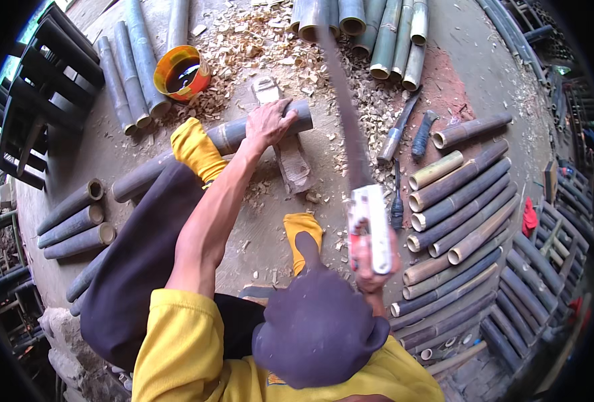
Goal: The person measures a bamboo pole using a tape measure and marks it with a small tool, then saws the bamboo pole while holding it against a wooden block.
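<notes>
My left hand (pixel 270 124) presses down over a dark bamboo pole (pixel 230 136), its fingers curled round the top near the right end. Under that end lies a worn wooden block (pixel 293 163), which props the pole off the floor. A foot in a yellow sock (pixel 195 151) rests against the pole further left. Out to the right, my right hand (pixel 370 258) grips a handsaw by its white and red handle (pixel 372 224). The saw blade (pixel 350 114) points away from me, apart from the pole and smeared by motion.
Cut bamboo tubes (pixel 464 194) lie in a row at the right, others (pixel 76 221) at the left. Knives with dark handles (pixel 396 208) lie beside the right row. An orange bucket (pixel 202 79) holds dark liquid. Wood shavings (pixel 243 47) cover the floor ahead.
</notes>
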Demonstrator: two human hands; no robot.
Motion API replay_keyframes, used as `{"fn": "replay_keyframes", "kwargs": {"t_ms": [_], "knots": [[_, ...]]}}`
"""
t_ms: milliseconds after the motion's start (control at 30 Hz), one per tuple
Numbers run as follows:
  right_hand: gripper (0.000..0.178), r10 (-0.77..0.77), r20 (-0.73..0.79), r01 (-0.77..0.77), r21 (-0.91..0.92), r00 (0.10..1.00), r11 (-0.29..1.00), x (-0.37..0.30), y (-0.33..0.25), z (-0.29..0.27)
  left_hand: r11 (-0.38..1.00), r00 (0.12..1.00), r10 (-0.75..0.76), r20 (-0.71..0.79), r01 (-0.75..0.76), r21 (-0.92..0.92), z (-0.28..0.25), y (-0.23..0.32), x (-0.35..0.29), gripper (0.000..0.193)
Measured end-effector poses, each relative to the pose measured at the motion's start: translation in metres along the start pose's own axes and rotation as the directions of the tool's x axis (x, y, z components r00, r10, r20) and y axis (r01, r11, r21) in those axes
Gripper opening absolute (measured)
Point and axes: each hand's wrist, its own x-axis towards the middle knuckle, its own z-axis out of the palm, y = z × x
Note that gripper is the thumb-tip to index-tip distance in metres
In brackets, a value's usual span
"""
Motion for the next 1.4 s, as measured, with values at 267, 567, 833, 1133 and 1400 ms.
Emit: {"fn": "replay_keyframes", "kwargs": {"t_ms": [267, 567, 833, 1133, 1400], "knots": [[0.046, -0.114, 0.209, 0.137, -0.102, 0.971, 0.985, 0.024, -0.017, 0.040, 0.996, 0.997, -0.071, 0.011, 0.070, 0.051, -0.002, 0.004, 0.001, 0.055], [0.049, -0.057, 0.262, 0.099, -0.150, 0.963, 0.984, -0.018, -0.028, 0.001, 0.994, 0.999, -0.049, -0.014, 0.050, 0.095, -0.005, 0.007, 0.000, 0.059], [0.043, 0.015, 0.292, 0.036, -0.166, 0.956, 0.985, 0.014, -0.022, 0.031, 0.994, 0.997, -0.081, 0.019, 0.079, 0.079, 0.000, 0.008, 0.005, 0.056], [0.040, -0.164, 0.213, 0.216, -0.255, 0.963, 0.942, -0.031, -0.008, 0.004, 0.990, 0.998, -0.060, 0.006, 0.059, 0.130, -0.007, 0.007, -0.003, 0.058], [0.033, -0.146, 0.250, 0.207, -0.238, 0.957, 0.949, -0.017, 0.010, 0.015, 0.992, 0.999, 0.023, 0.042, -0.028, 0.126, -0.003, -0.004, 0.001, 0.063]]}}
